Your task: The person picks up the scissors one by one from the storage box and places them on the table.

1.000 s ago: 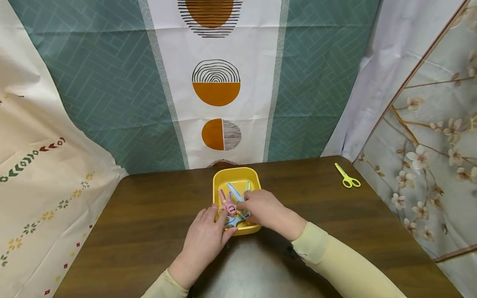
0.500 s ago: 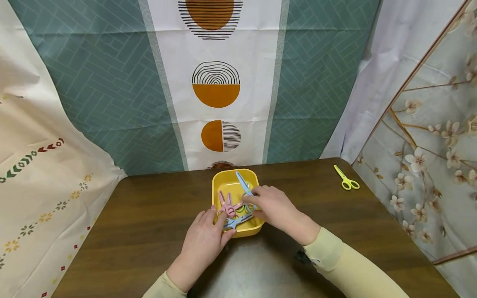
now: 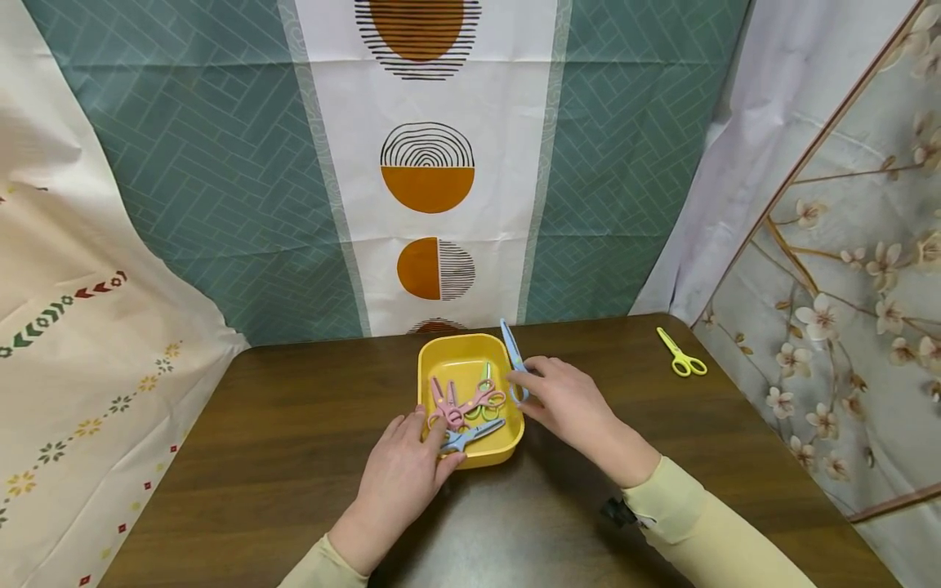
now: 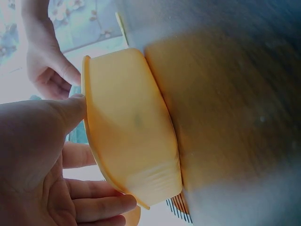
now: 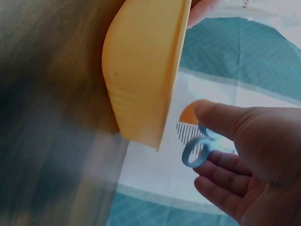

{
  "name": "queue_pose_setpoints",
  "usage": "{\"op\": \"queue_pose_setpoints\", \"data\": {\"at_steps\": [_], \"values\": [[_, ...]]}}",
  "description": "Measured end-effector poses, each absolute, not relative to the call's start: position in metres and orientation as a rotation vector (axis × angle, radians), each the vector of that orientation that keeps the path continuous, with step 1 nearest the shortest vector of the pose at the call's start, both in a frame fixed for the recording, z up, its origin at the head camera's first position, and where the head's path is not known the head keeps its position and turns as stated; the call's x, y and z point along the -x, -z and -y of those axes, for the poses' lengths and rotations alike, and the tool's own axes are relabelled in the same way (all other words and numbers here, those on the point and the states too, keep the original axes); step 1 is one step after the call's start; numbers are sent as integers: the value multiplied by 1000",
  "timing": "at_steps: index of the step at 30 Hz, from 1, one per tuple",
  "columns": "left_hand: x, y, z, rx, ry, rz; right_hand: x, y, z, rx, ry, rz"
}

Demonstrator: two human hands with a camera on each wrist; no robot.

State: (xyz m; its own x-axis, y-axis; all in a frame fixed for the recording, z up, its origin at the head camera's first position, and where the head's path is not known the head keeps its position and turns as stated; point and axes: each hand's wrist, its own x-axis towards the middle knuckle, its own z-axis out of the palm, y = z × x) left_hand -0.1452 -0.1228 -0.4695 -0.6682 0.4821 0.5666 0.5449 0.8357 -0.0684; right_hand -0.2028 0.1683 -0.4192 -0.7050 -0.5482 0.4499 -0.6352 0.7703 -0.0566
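Observation:
My right hand [image 3: 569, 408] pinches a pair of light blue scissors [image 3: 512, 347] by the handles, above the right rim of a yellow container [image 3: 454, 353]; the blade end points away from me. The blue finger loops [image 5: 190, 160] show between thumb and fingers in the right wrist view. My left hand [image 3: 397, 461] rests at the container's near-left corner, its thumb and fingers [image 4: 103, 205] touching the rim. Inside lie pink scissors [image 3: 452, 404], another pink-handled pair [image 3: 483, 398], green scissors [image 3: 488, 373] partly covered, and blue scissors [image 3: 474, 433] partly behind the left fingers.
Yellow-green scissors [image 3: 684, 356] lie at the far right of the dark brown table [image 3: 309, 408]. A patterned curtain [image 3: 220, 204] hangs behind the table's far edge, with more printed fabric on the left and right.
My right hand has lifted the light blue scissors out of the container and moved them right over its rim. The left hand stays at the corner.

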Motion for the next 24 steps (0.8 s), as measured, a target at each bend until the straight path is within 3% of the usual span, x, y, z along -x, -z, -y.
{"op": "queue_pose_setpoints", "data": {"at_steps": [24], "values": [[145,470,123,747,145,2438,209,437,-212,-692,-190,2697]]}}
